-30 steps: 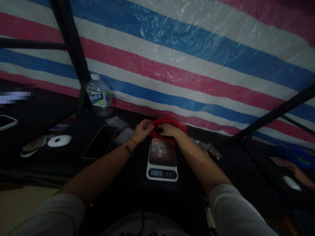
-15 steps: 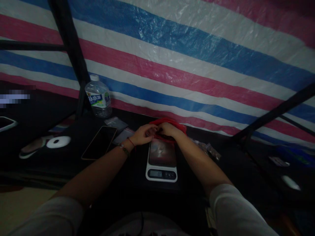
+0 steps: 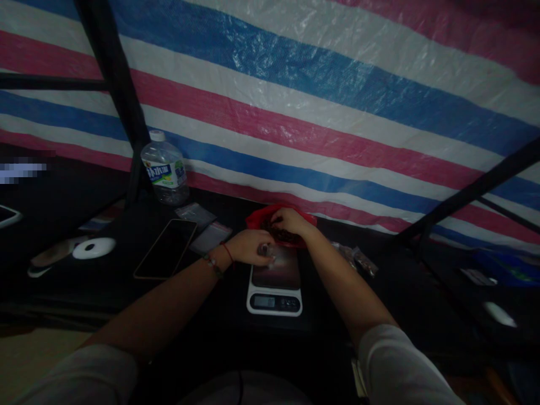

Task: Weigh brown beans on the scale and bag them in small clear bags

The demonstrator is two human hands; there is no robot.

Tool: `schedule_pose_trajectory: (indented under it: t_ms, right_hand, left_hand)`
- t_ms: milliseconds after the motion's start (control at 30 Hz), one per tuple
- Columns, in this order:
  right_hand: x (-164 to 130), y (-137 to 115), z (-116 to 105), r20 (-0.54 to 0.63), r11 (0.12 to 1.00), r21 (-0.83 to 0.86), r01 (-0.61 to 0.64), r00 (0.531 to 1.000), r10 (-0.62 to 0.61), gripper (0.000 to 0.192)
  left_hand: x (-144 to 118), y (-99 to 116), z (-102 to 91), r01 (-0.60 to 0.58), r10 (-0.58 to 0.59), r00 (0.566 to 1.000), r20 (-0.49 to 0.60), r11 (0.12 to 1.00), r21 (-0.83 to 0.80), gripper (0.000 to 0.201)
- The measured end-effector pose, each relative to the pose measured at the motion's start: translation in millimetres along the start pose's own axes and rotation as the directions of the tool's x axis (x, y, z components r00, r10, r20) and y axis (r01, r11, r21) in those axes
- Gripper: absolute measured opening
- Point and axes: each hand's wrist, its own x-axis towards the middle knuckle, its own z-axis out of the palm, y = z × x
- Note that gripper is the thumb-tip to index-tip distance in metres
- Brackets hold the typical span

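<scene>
My left hand [image 3: 251,246] is closed over the near part of a kitchen scale [image 3: 275,302] with a white body and a dark, shiny platform. Between its fingers is a small, clear, shiny piece that looks like a little plastic bag [image 3: 270,256]. Just behind the scale lies an open red bag [image 3: 255,219] holding a heap of small dark pieces [image 3: 282,232], whose kind is too dim to tell. My right hand [image 3: 291,221] reaches into it from the right. Its fingers are bent together at the heap, and the fingertips are partly hidden.
Left of the scale are flat clear bags [image 3: 208,236], a phone [image 3: 166,250] and a white oval object [image 3: 93,247]. A large plastic bottle [image 3: 164,171] stands behind them. Small filled bags [image 3: 358,261] lie to the right. Striped sheeting [image 3: 295,124] and dark frame bars [image 3: 112,79] enclose the back.
My left hand has moved from the red bag's edge toward me, over the scale platform, with the clear piece in it. The dark heap shows more plainly. My right hand stays at the bag.
</scene>
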Motion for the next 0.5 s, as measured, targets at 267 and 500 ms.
schedule_pose_trajectory:
  t_ms: [267,500]
  right_hand:
    - [-4,-14,-15,-0.149,0.991,0.13,0.012,0.989,0.007,0.017]
    - [-1,-25,-6,-0.226,1.0,0.014,0.027,0.974,-0.023,0.017]
  left_hand:
    - [22,-2,7.0,0.482,-0.453,0.861,-0.231,0.872,0.087,0.036]
    - [31,-6,8.3,0.587,-0.558,0.802,-0.214,0.803,0.105,0.043]
